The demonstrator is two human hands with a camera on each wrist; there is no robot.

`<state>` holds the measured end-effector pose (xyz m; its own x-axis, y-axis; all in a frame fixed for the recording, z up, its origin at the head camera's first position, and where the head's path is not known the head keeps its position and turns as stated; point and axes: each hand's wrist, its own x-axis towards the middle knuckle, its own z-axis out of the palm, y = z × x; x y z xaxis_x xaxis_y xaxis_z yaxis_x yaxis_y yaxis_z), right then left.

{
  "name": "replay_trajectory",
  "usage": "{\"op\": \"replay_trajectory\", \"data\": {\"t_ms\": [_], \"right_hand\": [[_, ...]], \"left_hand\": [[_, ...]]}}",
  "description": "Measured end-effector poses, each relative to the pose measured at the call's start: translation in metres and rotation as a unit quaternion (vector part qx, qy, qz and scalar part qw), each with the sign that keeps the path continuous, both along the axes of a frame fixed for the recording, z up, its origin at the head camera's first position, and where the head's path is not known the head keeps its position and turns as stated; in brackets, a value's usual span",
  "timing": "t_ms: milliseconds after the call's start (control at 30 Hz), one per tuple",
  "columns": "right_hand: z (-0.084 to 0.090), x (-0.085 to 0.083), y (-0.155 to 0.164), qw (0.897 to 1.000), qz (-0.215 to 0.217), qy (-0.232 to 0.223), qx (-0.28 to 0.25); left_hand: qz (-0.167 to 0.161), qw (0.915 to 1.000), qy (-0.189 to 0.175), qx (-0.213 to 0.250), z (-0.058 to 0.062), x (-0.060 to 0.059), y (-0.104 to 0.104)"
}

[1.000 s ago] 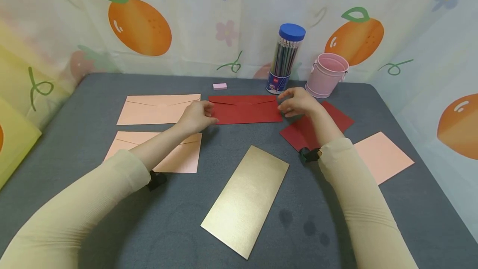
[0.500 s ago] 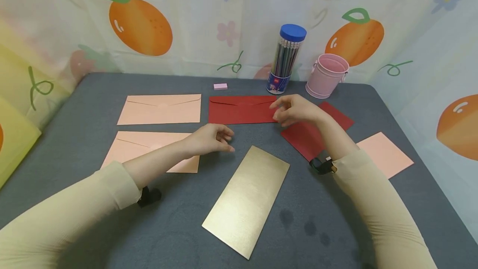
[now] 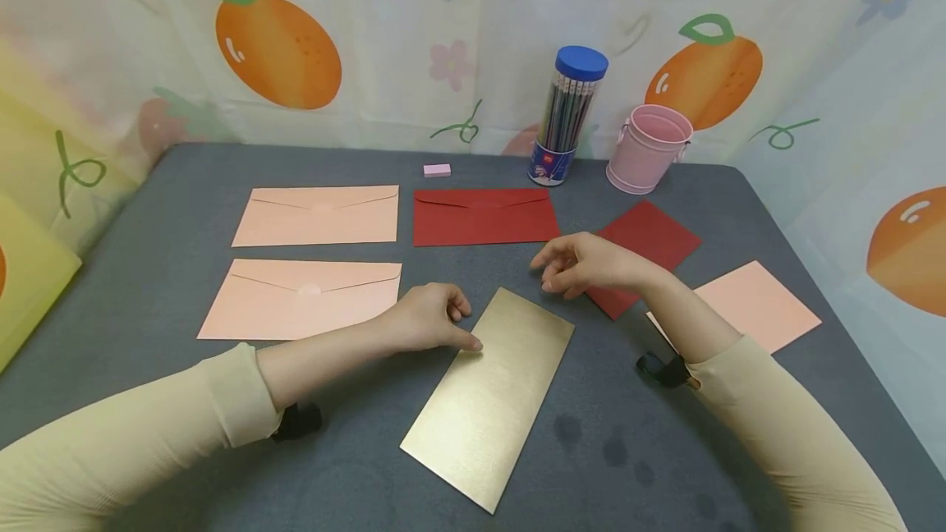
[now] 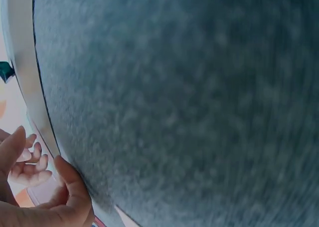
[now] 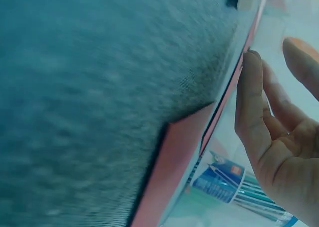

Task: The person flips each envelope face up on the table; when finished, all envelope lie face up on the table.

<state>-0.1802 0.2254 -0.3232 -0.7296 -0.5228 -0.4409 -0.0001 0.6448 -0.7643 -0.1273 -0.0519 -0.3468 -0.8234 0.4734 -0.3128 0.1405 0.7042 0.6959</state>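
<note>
A plain gold envelope [image 3: 495, 417] lies slanted at the front middle of the table. My left hand [image 3: 423, 320] is over its upper left edge, thumb above the gold surface; I cannot tell whether it touches. Its fingers are loosely bent and hold nothing. My right hand [image 3: 591, 265] hovers past the gold envelope's far end, fingers relaxed, partly covering a slanted red envelope [image 3: 661, 236]. Behind, a red envelope [image 3: 484, 224] lies flap side up and straight. To its left are two peach envelopes, one far [image 3: 318, 224] and one near [image 3: 296, 310], flaps up.
Another peach envelope [image 3: 761, 310] lies slanted at the right, partly behind the right forearm. Along the back stand a blue-capped tube of pencils [image 3: 565, 117] and a pink bucket [image 3: 649, 150]. A small pink block [image 3: 437, 171] lies left of them. Patterned cloth hangs behind the table.
Both hands have come away from the straight red envelope towards me. The left hand has moved to the gold envelope's edge; the right hand has drawn nearer its far end. The envelopes stay in place.
</note>
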Motion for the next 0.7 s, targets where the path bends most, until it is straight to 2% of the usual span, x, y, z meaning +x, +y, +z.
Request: {"op": "replay_trajectory", "data": {"t_ms": [300, 700], "right_hand": [[-0.009, 0.013, 0.003, 1.000, 0.020, 0.005, 0.022], [-0.009, 0.020, -0.004, 0.991, 0.058, 0.078, 0.091]], "left_hand": [[0.012, 0.9990, 0.042, -0.007, -0.007, 0.011, 0.008], [0.006, 0.9943, 0.087, -0.062, -0.006, 0.018, 0.016]]}}
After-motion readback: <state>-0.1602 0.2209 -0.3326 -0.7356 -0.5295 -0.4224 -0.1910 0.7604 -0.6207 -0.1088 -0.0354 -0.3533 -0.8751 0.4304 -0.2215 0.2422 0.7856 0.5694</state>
